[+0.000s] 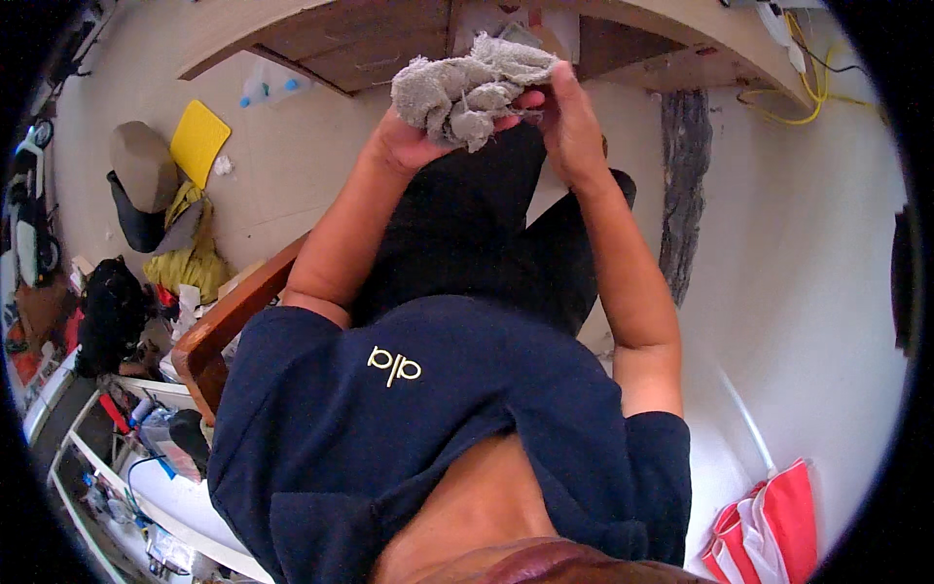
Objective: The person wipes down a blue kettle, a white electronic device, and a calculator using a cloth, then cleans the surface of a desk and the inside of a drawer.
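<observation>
A crumpled grey cloth [467,86] with a rough, shaggy weave is bunched up in front of me, above my knees and close to the desk edge. My left hand [416,144] is under its left part, with most of the fingers hidden by the folds. At the cloth's right end, my right hand [572,125] has its thumb on top and its fingers curled beneath, gripping it. Several loose folds hang down between the two hands.
A curved wooden desk [341,27] spans the far side. On the floor to the left lie a yellow board [200,143] and a beige hat [143,165]. A wooden armrest [209,341] is beside me. Yellow cables [822,73] hang at right; a red-and-white folded cloth [769,526] is lower right.
</observation>
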The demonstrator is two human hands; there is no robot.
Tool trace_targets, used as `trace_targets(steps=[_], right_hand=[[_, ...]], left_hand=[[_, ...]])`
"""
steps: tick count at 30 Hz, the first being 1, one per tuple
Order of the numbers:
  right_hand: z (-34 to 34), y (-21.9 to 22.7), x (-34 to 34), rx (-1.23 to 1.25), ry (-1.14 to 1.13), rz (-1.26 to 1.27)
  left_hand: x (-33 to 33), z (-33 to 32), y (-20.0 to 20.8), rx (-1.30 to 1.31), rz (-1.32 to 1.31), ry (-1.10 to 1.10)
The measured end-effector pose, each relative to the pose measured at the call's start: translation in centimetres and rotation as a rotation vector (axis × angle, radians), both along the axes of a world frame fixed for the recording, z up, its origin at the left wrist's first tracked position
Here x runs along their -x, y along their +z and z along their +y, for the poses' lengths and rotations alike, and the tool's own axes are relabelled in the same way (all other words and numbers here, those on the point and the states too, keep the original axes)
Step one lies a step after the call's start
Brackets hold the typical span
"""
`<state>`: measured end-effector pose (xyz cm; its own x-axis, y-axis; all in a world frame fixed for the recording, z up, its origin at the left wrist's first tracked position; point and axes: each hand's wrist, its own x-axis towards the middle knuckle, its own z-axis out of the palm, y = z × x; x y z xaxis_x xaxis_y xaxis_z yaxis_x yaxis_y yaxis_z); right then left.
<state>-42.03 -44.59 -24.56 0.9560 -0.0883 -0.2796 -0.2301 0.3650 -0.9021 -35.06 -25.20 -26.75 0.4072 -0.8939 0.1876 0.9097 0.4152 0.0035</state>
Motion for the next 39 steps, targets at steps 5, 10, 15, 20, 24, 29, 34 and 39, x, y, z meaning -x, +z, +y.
trace_targets(steps=[5,10,15,20,24,29,34,39], right_hand=[[-1.2,0.4,1.0,0.445,-0.004,-0.094],[0.3,2.1,1.3,0.264,-0.344,-0.116],[1.7,0.8,1.6,0.253,-0.411,-0.143],[0.4,4.1,1.4,-0.189,-0.44,-0.249],[-1.6,6.4,1.7,-0.287,-0.44,-0.335],[-3.6,6.6,2.7,-0.231,-0.483,-0.307],[-6.3,3.9,2.8,-0.208,-0.472,-0.25],[-7.3,1.1,3.4,-0.225,-0.453,-0.12]], left_hand=[[0.9,-0.9,0.2,-0.288,-0.176,0.083],[1.9,-0.4,-1.4,-0.615,-0.186,0.157],[1.7,0.1,-2.1,-0.869,-0.014,0.239],[1.4,-0.4,-1.5,-0.947,0.09,0.288],[1.1,-1.1,-2.1,-0.942,0.029,0.339],[1.3,-2.1,0.3,-0.854,0.019,0.332],[1.2,-1.5,2.7,-0.477,-0.073,0.247],[0.9,-2.4,4.2,-0.716,-0.501,0.399]])
